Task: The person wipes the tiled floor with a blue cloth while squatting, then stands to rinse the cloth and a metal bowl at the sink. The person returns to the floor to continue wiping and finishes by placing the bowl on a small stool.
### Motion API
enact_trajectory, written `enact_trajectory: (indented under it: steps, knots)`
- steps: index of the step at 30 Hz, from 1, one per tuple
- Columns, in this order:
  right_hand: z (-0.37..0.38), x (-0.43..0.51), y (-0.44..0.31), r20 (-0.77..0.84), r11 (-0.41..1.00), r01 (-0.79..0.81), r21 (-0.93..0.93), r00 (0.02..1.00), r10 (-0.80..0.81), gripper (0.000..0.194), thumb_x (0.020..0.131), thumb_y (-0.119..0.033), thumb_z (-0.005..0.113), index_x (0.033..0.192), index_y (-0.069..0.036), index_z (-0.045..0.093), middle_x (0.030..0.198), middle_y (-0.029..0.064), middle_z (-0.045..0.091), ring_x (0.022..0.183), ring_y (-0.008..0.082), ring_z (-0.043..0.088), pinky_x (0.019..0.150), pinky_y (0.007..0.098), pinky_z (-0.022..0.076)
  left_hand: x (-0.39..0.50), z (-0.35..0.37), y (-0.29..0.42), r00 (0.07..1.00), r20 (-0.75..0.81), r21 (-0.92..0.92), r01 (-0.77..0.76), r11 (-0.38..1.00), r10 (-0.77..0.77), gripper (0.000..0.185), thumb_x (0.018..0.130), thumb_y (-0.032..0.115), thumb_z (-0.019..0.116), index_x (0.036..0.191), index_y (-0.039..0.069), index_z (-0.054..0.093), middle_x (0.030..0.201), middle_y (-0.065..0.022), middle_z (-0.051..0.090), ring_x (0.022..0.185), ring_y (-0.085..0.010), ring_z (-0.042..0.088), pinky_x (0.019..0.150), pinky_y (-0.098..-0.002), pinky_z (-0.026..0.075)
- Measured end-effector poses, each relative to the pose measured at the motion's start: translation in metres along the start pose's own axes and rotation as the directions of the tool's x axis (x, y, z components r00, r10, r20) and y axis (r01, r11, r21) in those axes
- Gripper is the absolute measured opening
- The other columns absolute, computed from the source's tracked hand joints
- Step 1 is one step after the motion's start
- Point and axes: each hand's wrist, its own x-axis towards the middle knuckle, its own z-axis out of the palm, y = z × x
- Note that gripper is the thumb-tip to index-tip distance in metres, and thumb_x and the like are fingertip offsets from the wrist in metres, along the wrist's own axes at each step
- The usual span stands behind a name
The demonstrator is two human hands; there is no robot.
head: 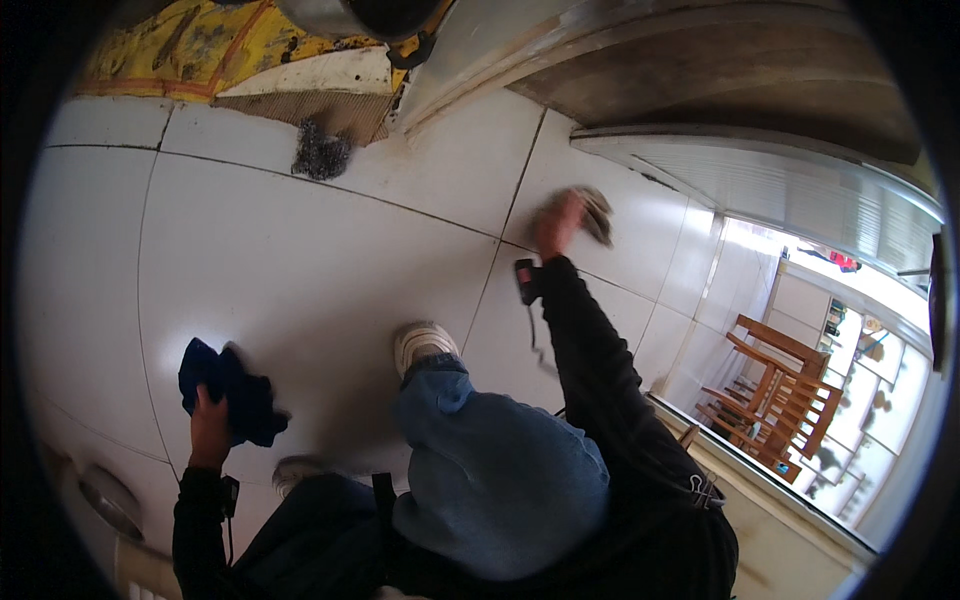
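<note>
My left hand point(210, 426) grips a bunched dark blue cloth point(231, 394), which hangs over the white tiled floor on the left. Farther out on the right, my right hand point(557, 225) presses on a greyish-brown rag point(595, 214) against the tiles point(480, 187). That hand is blurred, and part of the rag lies hidden beneath it. Small black devices with cords sit at both of my wrists. Between the two hands are my bent knee in blue jeans point(495, 472) and a light-coloured shoe point(424, 343).
A dark bristly mat piece point(322, 150) lies by corrugated cardboard point(322, 107) and a stained yellow sheet point(247, 45). A pale panel point(750, 165) bounds the right. Wooden chairs point(780, 397) stand beyond the doorway sill point(757, 472). A metal bowl point(111, 499) is at lower left.
</note>
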Motion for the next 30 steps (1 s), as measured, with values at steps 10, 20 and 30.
enact_trajectory:
  steps: [10, 20, 30]
  knots:
    - [-0.054, -0.099, -0.246, 0.548, 0.809, 0.544, 0.225, 0.616, -0.566, 0.059, 0.091, -0.013, 0.05, 0.145, 0.004, 0.036, 0.153, 0.0315, 0.026, 0.141, 0.0485, 0.026, 0.114, 0.0548, 0.0261, -0.002, -0.003, 0.001, 0.996, -0.058, 0.034, -0.067, 0.997, 0.069, 0.032, 0.078, 0.003, 0.066, 0.11, 0.008, 0.064, 0.122, -0.0264, 0.046, 0.095, -0.0435, 0.062, 0.079, -0.0471, 0.056]
    - [0.003, -0.049, -0.242, 0.244, 0.814, 0.574, -0.09, 0.805, -0.541, 0.057, 0.092, -0.023, 0.053, 0.144, -0.002, 0.044, 0.154, 0.0211, 0.033, 0.138, 0.041, 0.035, 0.115, 0.0482, 0.0268, -0.004, -0.021, 0.011, 0.999, 0.018, 0.074, -0.029, 0.997, 0.027, 0.041, 0.077, 0.003, 0.069, 0.117, 0.011, 0.063, 0.121, -0.0258, 0.046, 0.096, -0.0416, 0.063, 0.08, -0.0437, 0.058]
    - [-0.03, -0.118, -0.315, 0.41, 0.35, 0.844, 0.406, 0.174, -0.895, 0.064, 0.081, -0.018, 0.062, 0.143, -0.018, 0.049, 0.153, 0.0105, 0.039, 0.135, 0.032, 0.041, 0.103, 0.0425, 0.0405, -0.008, -0.009, 0.006, 1.0, -0.02, 0.122, -0.003, 0.993, 0.006, 0.037, 0.083, 0.006, 0.062, 0.119, 0.015, 0.064, 0.129, -0.0277, 0.045, 0.097, -0.0415, 0.063, 0.078, -0.0431, 0.058]
